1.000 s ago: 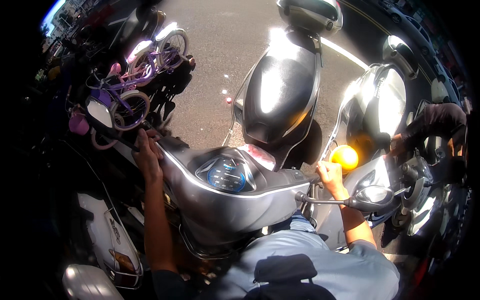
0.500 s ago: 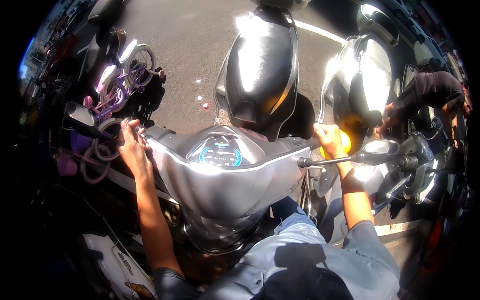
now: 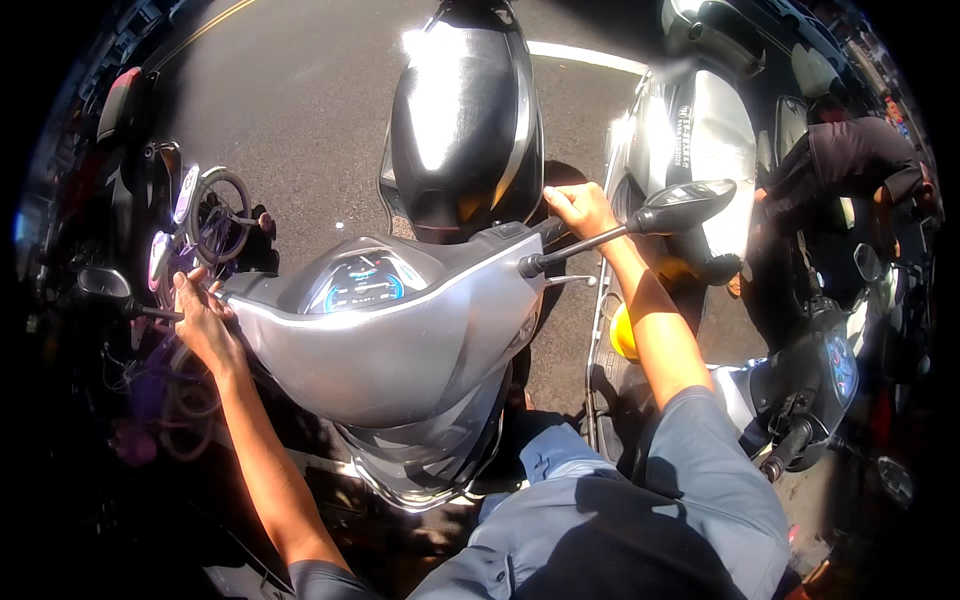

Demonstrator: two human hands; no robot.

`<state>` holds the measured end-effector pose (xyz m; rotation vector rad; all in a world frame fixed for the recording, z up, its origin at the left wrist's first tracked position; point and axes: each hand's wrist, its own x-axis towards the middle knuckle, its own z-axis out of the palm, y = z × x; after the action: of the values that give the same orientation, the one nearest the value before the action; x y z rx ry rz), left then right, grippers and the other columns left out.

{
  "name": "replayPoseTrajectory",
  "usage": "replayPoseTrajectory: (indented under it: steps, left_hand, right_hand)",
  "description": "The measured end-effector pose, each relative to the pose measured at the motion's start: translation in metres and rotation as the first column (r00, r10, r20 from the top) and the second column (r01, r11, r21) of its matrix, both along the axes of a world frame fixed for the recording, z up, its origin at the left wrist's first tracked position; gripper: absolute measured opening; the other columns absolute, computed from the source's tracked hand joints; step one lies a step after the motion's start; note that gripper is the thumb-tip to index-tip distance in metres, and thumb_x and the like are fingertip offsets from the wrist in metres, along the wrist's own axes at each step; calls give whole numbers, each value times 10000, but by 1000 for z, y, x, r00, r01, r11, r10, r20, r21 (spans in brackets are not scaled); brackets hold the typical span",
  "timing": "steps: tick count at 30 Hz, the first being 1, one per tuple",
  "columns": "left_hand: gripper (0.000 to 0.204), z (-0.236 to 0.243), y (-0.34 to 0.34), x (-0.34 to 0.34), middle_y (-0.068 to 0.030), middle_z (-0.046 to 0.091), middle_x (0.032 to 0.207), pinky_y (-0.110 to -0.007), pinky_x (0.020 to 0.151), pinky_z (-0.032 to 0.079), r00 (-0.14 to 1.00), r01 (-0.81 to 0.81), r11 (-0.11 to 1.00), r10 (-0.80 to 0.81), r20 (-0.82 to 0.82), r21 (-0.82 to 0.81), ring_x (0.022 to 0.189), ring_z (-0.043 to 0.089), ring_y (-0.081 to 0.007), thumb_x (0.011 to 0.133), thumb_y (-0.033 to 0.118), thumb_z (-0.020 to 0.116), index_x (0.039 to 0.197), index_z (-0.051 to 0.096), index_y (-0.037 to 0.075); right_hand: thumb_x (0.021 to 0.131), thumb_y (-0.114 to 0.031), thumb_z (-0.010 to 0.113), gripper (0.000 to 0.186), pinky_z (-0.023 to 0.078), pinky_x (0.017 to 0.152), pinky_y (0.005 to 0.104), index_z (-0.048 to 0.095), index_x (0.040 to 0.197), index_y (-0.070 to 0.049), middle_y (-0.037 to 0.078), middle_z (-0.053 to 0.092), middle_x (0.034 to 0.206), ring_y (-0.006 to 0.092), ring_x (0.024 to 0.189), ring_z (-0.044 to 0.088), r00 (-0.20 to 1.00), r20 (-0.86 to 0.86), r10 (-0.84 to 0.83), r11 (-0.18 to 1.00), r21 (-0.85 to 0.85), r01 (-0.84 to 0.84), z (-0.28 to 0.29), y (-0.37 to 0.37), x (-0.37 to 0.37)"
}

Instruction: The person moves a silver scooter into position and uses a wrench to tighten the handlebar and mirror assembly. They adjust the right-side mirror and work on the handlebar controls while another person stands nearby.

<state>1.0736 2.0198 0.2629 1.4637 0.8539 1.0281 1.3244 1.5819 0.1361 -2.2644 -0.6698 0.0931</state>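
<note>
A grey scooter's front cowl [image 3: 390,370] fills the middle of the view, with a blue-lit dashboard [image 3: 355,290] on top and mirrors on stalks at either side. My left hand [image 3: 205,310] grips the left handlebar end, its fingers curled, just right of the left mirror [image 3: 105,282]. My right hand [image 3: 585,210] is closed around the right handlebar grip, beside the right mirror [image 3: 685,208]. A parked scooter's black seat [image 3: 455,130] lies just beyond the handlebar.
Purple and white children's bicycles [image 3: 215,215] stand at the left. A scooter with a pale seat [image 3: 720,150] is on the right, near a yellow round object [image 3: 622,330]. A person in dark clothing [image 3: 850,150] bends at the far right. Asphalt road [image 3: 300,100] lies beyond.
The handlebar has swung: my right hand moved up and leftward, my left hand down and leftward. The scene ahead shifted left, and the yellow object now shows below my right hand.
</note>
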Motion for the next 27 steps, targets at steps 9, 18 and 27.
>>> replayPoseTrajectory:
  steps: [9,18,27]
  left_hand:
    - [479,-10,134,195,-127,649,1019,-185,501,403,991,132,991,-132,15,-13,674,540,-93,1025,436,539,1144,660,-12]
    - [476,25,144,410,-55,548,788,-209,506,392,978,206,978,-207,-21,-40,618,488,-90,1024,458,522,1099,680,16]
    - [472,34,164,592,3,485,662,-215,472,394,985,159,986,-155,80,-51,483,431,-82,1028,439,540,999,688,-8]
  right_hand:
    - [946,-447,517,495,459,660,471,678,739,-27,194,658,707,376,665,629,995,-48,-83,996,15,84,46,57,141]
    - [979,-389,498,469,480,765,494,682,805,6,230,682,811,411,797,657,983,94,-161,984,-62,167,74,64,304]
    - [983,-439,483,522,464,668,465,628,716,-14,195,632,694,362,668,629,994,-18,-104,994,-37,103,91,100,497]
